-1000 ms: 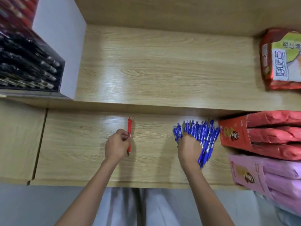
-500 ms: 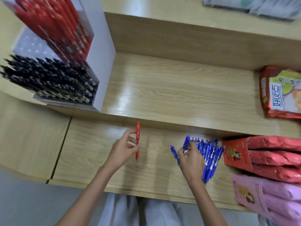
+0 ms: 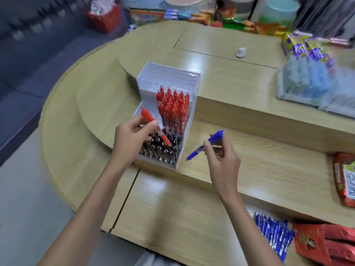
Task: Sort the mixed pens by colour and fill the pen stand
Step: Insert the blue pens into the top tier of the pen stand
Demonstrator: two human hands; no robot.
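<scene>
Both hands have come up from the lower desk (image 3: 192,208) to the pen stand (image 3: 169,77), and the right hand (image 3: 222,160) has left the heap of blue pens (image 3: 274,235) with just one. The left hand (image 3: 128,139) has its grip clamped round a red pen (image 3: 151,121), held tilted, its tip over the black pens (image 3: 163,150) in the front tier. The right hand's grip pinches a blue pen (image 3: 207,145) just beside the stand. The red pens (image 3: 172,104) stand upright in the middle tier, with bare room on their left; the top tier looks unfilled. This looks like the filling step. Next, I'd say, the red pen needs swinging upright and lowering into that gap, and the blue one probably goes in the top tier.
</scene>
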